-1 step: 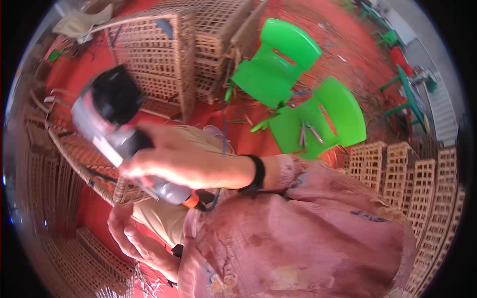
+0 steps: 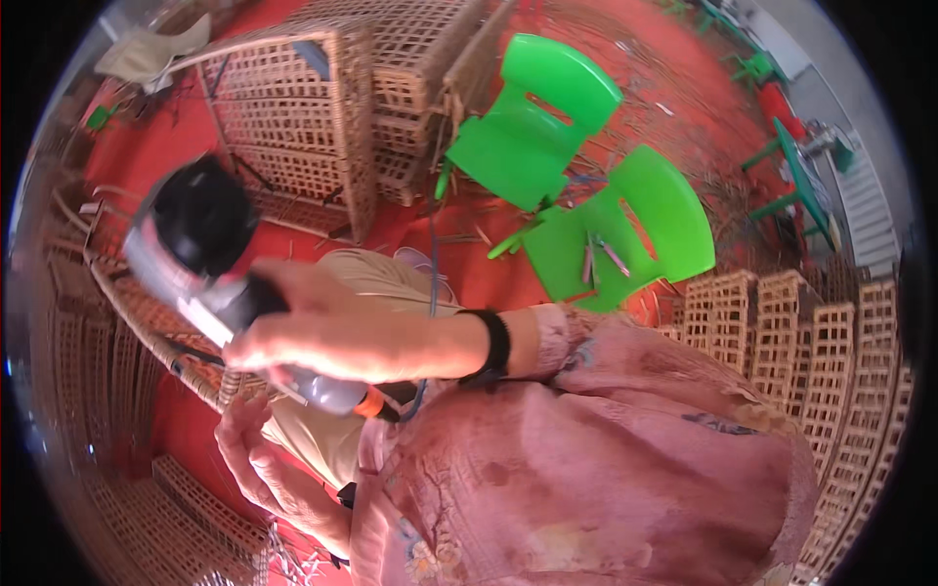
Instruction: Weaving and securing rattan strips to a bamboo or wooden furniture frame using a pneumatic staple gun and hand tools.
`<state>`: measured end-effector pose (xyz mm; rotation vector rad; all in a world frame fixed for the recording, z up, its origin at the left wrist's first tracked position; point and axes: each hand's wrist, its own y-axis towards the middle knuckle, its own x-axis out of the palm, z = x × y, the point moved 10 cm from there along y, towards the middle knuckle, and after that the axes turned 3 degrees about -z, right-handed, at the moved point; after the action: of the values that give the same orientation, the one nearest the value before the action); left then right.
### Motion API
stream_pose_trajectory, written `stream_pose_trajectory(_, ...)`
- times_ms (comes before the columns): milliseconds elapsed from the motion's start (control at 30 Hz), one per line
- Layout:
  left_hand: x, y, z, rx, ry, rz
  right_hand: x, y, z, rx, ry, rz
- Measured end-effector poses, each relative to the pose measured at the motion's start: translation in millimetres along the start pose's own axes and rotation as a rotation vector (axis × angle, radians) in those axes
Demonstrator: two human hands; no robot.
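We see the right hand point(image 2: 322, 332), a black band at its wrist, clamped around the grip of a grey and black power tool point(image 2: 210, 259) held up close at the left, above the lap. The left hand point(image 2: 259, 459) lies lower, fingers spread open and holding nothing, just beside a woven cane panel point(image 2: 147, 332). Beyond stand woven cane crates point(image 2: 313, 127), two green plastic chairs point(image 2: 586, 176) on the red floor point(image 2: 147, 146), and stacked cane frames point(image 2: 801, 332) at the right.
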<state>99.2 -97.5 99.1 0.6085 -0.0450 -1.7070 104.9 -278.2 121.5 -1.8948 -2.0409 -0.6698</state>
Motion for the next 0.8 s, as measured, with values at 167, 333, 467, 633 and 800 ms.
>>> stream_pose_trajectory(167, 2, 2, 41, 0.041, -0.102, 0.3, 21, -6, -1, -0.189, -0.197, -0.097)
stream_pose_trajectory(333, 4, -1, 60, 0.072, -0.186, 0.208, 35, -14, -7, -0.362, -0.28, -0.131)
stream_pose_trajectory(467, 3, -5, 59, 0.07, -0.181, 0.188, 44, -18, -18, -0.46, -0.37, -0.129)
stream_pose_trajectory(633, 14, -9, 46, 0.044, -0.166, 0.166, 49, -14, -15, -0.378, -0.404, -0.058)
stream_pose_trajectory(800, 31, -4, 23, 0.016, -0.175, 0.129, 53, -18, -17, -0.35, -0.362, -0.123)
